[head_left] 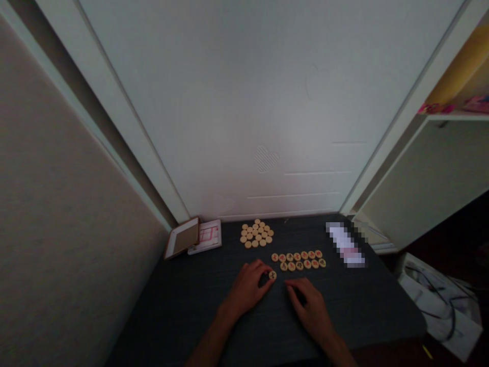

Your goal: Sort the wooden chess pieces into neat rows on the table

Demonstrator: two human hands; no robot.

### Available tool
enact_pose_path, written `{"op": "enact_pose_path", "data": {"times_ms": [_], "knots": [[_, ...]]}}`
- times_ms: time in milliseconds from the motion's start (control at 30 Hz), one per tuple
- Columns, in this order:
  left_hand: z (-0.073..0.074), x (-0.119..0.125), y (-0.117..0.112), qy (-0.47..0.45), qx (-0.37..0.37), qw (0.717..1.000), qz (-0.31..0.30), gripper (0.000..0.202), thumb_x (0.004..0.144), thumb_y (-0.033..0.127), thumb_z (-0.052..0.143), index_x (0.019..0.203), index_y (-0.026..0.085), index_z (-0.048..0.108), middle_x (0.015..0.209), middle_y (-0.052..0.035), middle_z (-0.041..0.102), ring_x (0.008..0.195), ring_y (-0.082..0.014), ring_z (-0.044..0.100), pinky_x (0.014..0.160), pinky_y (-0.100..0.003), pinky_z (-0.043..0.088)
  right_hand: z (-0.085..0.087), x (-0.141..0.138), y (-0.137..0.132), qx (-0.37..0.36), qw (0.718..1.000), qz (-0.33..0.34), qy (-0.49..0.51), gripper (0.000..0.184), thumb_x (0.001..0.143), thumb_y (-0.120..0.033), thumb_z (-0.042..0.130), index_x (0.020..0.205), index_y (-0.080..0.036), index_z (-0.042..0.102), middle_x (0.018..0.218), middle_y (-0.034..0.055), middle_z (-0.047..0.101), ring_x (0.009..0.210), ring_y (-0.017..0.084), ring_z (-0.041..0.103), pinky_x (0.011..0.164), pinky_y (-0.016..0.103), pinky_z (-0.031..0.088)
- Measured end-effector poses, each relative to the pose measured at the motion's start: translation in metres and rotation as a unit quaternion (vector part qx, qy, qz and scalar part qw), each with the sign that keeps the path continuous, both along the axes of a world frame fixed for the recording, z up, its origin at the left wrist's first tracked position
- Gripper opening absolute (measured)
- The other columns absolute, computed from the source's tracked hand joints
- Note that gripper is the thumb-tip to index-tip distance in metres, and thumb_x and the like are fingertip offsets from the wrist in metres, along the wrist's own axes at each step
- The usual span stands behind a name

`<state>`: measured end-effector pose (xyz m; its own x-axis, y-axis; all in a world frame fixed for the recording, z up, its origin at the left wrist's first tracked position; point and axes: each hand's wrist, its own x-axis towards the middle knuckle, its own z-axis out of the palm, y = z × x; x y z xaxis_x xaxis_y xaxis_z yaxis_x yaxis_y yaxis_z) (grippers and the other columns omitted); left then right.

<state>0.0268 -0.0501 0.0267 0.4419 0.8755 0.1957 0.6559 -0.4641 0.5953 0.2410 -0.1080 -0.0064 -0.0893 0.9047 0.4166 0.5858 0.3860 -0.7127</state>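
Note:
My left hand (249, 286) rests on the dark table (183, 306), fingers pinched round a round wooden game piece (272, 276) with a dark mark on its face. My right hand (310, 306) lies beside it, fingers curled down on the table, nothing visible in them. Just beyond my hands, two rows of face-up pieces (299, 260) with red and dark marks lie side by side. Further back sits a cluster of blank, face-down pieces (256, 234).
A wooden box lid (182, 238) and a white sheet with red print (207, 236) lie at the table's back left. A blurred-out object (346, 244) sits at the back right. White wall panels stand behind; a bag with cables (439, 300) lies on the floor right.

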Motion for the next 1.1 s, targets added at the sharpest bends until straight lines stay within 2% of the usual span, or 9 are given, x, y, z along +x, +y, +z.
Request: {"op": "enact_pose_path", "data": {"times_ms": [100, 200, 400, 533, 667, 833, 933, 1100], "knots": [[-0.001, 0.002, -0.002, 0.014, 0.024, 1.000, 0.007, 0.023, 0.092, 0.028, 0.062, 0.114, 0.026, 0.063, 0.109, -0.0045, 0.069, 0.101, -0.0252, 0.064, 0.096, -0.042, 0.043, -0.006, 0.001, 0.001, 0.012, 1.000, 0.003, -0.019, 0.022, 0.100, -0.028, 0.050, 0.109, -0.025, 0.069, 0.098, 0.0069, 0.073, 0.092, 0.023, 0.069, 0.084, 0.039, 0.059], [-0.004, 0.004, -0.003, 0.023, 0.035, 0.999, 0.001, 0.019, 0.093, 0.026, 0.061, 0.112, 0.026, 0.063, 0.112, -0.0051, 0.068, 0.106, -0.0259, 0.063, 0.096, -0.041, 0.044, -0.010, -0.002, 0.002, 0.022, 0.998, -0.006, -0.057, 0.025, 0.100, -0.025, 0.049, 0.119, -0.026, 0.065, 0.105, 0.0082, 0.070, 0.099, 0.025, 0.066, 0.088, 0.043, 0.057], [-0.015, 0.008, -0.001, 0.020, 0.062, 0.998, 0.012, 0.016, 0.098, 0.022, 0.054, 0.107, 0.027, 0.066, 0.109, -0.0044, 0.069, 0.104, -0.0237, 0.064, 0.093, -0.038, 0.047, -0.012, -0.007, 0.004, 0.008, 0.989, -0.040, -0.141, 0.046, 0.097, -0.027, 0.055, 0.142, -0.030, 0.049, 0.111, 0.0090, 0.065, 0.101, 0.028, 0.063, 0.090, 0.049, 0.055], [-0.017, 0.010, 0.002, 0.016, 0.064, 0.998, 0.021, 0.016, 0.097, 0.023, 0.055, 0.108, 0.028, 0.067, 0.111, -0.0042, 0.068, 0.103, -0.0239, 0.064, 0.092, -0.038, 0.049, -0.012, -0.008, 0.006, 0.026, 0.988, -0.054, -0.144, 0.048, 0.096, -0.028, 0.056, 0.143, -0.033, 0.047, 0.109, 0.0082, 0.065, 0.099, 0.029, 0.063, 0.089, 0.048, 0.055], [-0.013, 0.011, 0.009, 0.002, 0.067, 0.998, 0.018, 0.018, 0.095, 0.024, 0.058, 0.111, 0.027, 0.066, 0.114, -0.0052, 0.068, 0.107, -0.0254, 0.063, 0.094, -0.041, 0.050, -0.013, -0.009, 0.007, 0.026, 0.988, -0.056, -0.139, 0.046, 0.096, -0.027, 0.055, 0.141, -0.032, 0.050, 0.107, 0.0083, 0.065, 0.098, 0.029, 0.063, 0.089, 0.049, 0.055], [-0.007, 0.010, 0.016, 0.003, 0.077, 0.997, -0.001, 0.032, 0.096, 0.022, 0.056, 0.126, 0.030, 0.062, 0.135, -0.0058, 0.063, 0.119, -0.0276, 0.056, 0.102, -0.050, 0.045, -0.012, -0.008, 0.006, 0.028, 0.990, -0.058, -0.125, 0.043, 0.096, -0.026, 0.056, 0.138, -0.032, 0.052, 0.107, 0.0079, 0.065, 0.097, 0.028, 0.064, 0.086, 0.047, 0.056], [-0.006, 0.010, 0.016, 0.013, 0.069, 0.997, -0.016, 0.038, 0.098, 0.018, 0.051, 0.132, 0.032, 0.059, 0.142, -0.0040, 0.060, 0.123, -0.0271, 0.053, 0.102, -0.051, 0.044, -0.013, -0.007, 0.006, 0.030, 0.991, -0.061, -0.119, 0.043, 0.095, -0.026, 0.057, 0.138, -0.032, 0.053, 0.107, 0.0074, 0.065, 0.097, 0.028, 0.064, 0.086, 0.046, 0.056], [-0.007, 0.011, 0.013, 0.022, 0.068, 0.997, -0.023, 0.035, 0.098, 0.018, 0.052, 0.127, 0.033, 0.064, 0.138, -0.0023, 0.063, 0.117, -0.0269, 0.055, 0.097, -0.049, 0.046, -0.015, -0.006, 0.007, 0.024, 0.991, -0.053, -0.123, 0.043, 0.096, -0.026, 0.056, 0.138, -0.031, 0.053, 0.108, 0.0084, 0.064, 0.098, 0.028, 0.063, 0.086, 0.046, 0.056]]}}
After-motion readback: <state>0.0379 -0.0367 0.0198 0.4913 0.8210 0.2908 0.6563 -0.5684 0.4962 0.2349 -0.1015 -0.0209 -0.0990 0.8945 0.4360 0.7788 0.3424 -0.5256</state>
